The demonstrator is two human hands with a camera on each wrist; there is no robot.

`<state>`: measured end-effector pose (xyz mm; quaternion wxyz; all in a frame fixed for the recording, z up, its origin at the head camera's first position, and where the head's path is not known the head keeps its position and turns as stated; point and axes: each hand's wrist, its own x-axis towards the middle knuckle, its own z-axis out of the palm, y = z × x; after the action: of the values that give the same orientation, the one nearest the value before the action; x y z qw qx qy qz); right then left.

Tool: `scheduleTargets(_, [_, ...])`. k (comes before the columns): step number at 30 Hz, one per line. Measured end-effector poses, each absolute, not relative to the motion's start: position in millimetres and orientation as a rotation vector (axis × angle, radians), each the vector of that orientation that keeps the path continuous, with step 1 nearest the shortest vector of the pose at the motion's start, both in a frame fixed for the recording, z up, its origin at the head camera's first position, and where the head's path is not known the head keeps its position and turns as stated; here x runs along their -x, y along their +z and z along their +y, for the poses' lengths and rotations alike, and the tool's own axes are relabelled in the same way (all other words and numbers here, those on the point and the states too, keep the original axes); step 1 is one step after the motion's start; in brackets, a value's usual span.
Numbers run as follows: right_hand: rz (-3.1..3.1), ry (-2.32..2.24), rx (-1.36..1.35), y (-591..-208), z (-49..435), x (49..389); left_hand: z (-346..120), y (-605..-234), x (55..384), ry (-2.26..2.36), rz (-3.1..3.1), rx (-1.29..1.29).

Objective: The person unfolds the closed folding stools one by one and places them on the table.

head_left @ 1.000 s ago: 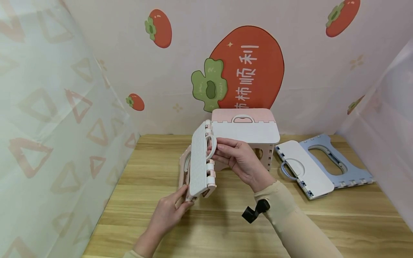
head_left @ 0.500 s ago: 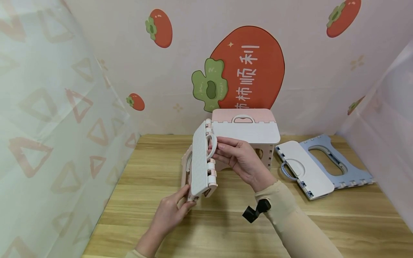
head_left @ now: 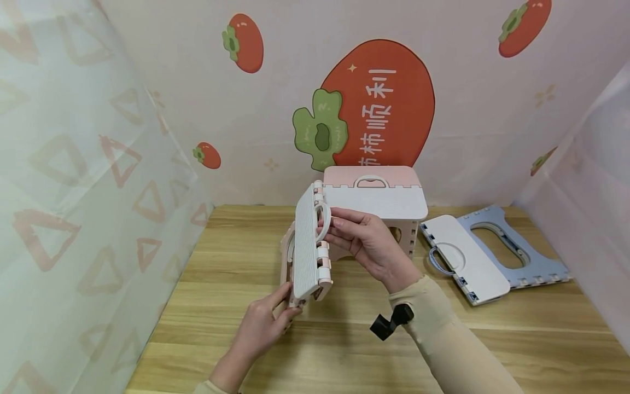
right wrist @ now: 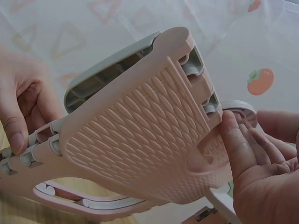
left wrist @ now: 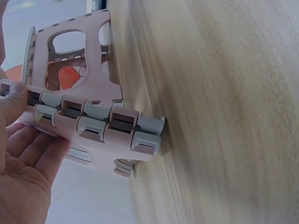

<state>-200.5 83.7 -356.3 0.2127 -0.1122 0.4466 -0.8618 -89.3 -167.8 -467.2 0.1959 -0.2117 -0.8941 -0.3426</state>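
Observation:
A pink and white folding stool [head_left: 306,246] is partly folded, its ribbed white panel steeply tilted. My left hand [head_left: 258,328] pinches its lower hinged edge, thumb on one face and fingers on the other, as the left wrist view confirms. At the upper hinged edge, my right hand [head_left: 366,243] has its fingers at the white loop handle [head_left: 323,221], which lies between thumb and fingers. The right wrist view shows the woven-patterned pink panel [right wrist: 135,135] facing that camera, with right fingertips [right wrist: 230,120] against its edge.
Behind the held stool stands another pink and white stool [head_left: 374,200], unfolded and upright. A blue and white stool [head_left: 467,260] lies partly folded on the wooden table [head_left: 221,257] at the right. Printed cloth walls enclose the table's back and sides.
The held stool's lower left part has swung slightly right toward the white panel, and my left hand has shifted slightly right with it. My right hand stays nearly still.

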Motion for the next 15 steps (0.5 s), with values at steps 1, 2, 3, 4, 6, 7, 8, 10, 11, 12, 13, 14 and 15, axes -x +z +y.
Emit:
scheduleTargets(1, [1.238, -2.393, 0.316, -356.0, 83.7, 200.4, -167.4, -467.3, 89.4, -0.966, -2.506, 0.595])
scheduleTargets(2, [1.242, -2.39, 0.325, -355.8, 83.7, 200.2, -167.1, -467.3, 89.5, -0.973, -2.506, 0.598])
scheduleTargets(3, [1.243, -2.388, 0.33, -355.6, 83.7, 200.1, -166.8, -467.4, 89.7, -0.982, -2.507, 0.602])
scheduleTargets(4, [1.244, -2.387, 0.336, -355.3, 83.6, 200.1, -166.4, -467.5, 89.9, -0.991, -2.508, 0.607])
scheduleTargets(6, [1.243, -2.385, 0.348, -355.0, 83.4, 200.1, -165.7, -467.9, 90.4, -1.006, -2.51, 0.615])
scheduleTargets(7, [1.245, -2.382, 0.353, -354.9, 83.3, 200.1, -165.3, -468.1, 90.6, -1.008, -2.51, 0.617])
scheduleTargets(8, [1.246, -2.381, 0.358, -354.7, 83.2, 200.1, -165.2, -468.1, 90.7, -1.014, -2.508, 0.618])
scheduleTargets(10, [1.244, -2.38, 0.36, -354.5, 82.8, 200.1, -164.9, -468.1, 90.8, -1.023, -2.507, 0.618])
scheduleTargets(11, [1.243, -2.38, 0.362, -354.4, 82.7, 200.1, -164.8, -468.0, 90.8, -1.027, -2.507, 0.616])
scheduleTargets(12, [1.242, -2.381, 0.363, -354.3, 82.7, 200.0, -164.7, -467.9, 90.8, -1.027, -2.508, 0.616])
scheduleTargets(13, [1.243, -2.381, 0.364, -354.1, 82.6, 199.9, -164.6, -467.8, 90.8, -1.029, -2.508, 0.616])
scheduleTargets(14, [1.243, -2.382, 0.365, -353.8, 82.5, 199.7, -164.6, -467.5, 90.8, -1.03, -2.508, 0.616])
scheduleTargets(15, [1.244, -2.382, 0.366, -353.5, 82.4, 199.6, -164.5, -467.2, 90.8, -1.029, -2.509, 0.618])
